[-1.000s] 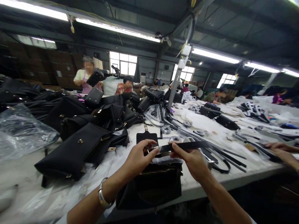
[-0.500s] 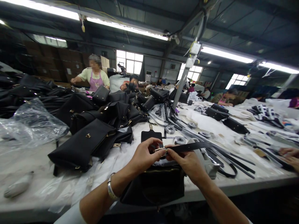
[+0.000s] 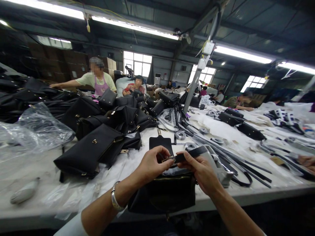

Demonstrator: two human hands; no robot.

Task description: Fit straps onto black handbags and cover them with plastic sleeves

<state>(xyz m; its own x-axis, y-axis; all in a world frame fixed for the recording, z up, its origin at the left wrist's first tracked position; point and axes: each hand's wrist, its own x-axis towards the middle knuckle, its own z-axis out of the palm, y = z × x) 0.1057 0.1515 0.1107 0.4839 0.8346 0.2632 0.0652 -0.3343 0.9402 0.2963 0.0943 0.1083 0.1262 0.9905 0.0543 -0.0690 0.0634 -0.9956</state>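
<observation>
In front of me an open black handbag [image 3: 164,196] lies at the table edge, its zip along the top. Its flap [image 3: 159,143] is laid back on the table, with a gold-coloured fitting at the tip. Just over the bag opening, my left hand [image 3: 151,164] pinches a small metal buckle [image 3: 166,160] between thumb and fingers. My right hand [image 3: 203,170] is closed on a black strap [image 3: 194,152], close to the buckle end. The two hands nearly touch; exactly how strap and buckle join is hidden by my fingers.
Black bags [image 3: 88,147] are heaped to the left, beside clear plastic film [image 3: 46,131]. Straps [image 3: 236,160] and wrapped coils lie right, by a grey plastic device [image 3: 225,175]. A metal post [image 3: 193,90] rises behind. Several co-workers sit beyond; one person's hand [image 3: 307,160] shows far right.
My right hand has shifted its grip, and the strap's free end has swung from pointing right to nearer the hand. My left hand keeps its pinch. A co-worker at left has stretched an arm out.
</observation>
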